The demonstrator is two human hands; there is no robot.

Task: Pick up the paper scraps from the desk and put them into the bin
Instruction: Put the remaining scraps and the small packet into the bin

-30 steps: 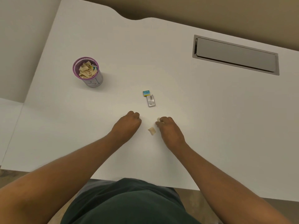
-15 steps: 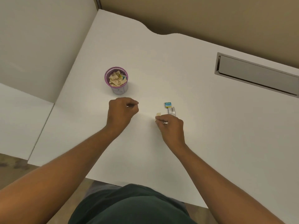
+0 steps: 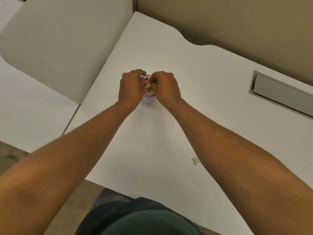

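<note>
A small purple-rimmed bin (image 3: 149,99) stands on the white desk (image 3: 169,48), stuffed with beige paper scraps (image 3: 149,90). My left hand (image 3: 131,88) and my right hand (image 3: 166,87) hover close together right over its mouth and cover most of the rim. Both have their fingers pinched shut, each on a small paper scrap that the fingers hide. One more beige paper scrap (image 3: 195,161) lies on the desk near the front edge, beside my right forearm.
A recessed metal cable flap (image 3: 279,93) sits in the desk at the right. A pale partition panel (image 3: 59,39) runs along the desk's left side, with a lower white surface (image 3: 30,116) beside it. A tan wall backs the desk.
Both hands have left the middle of the desk and now meet over the bin, carrying scraps. The view swung left, so the small blue box and dark item are out of sight.
</note>
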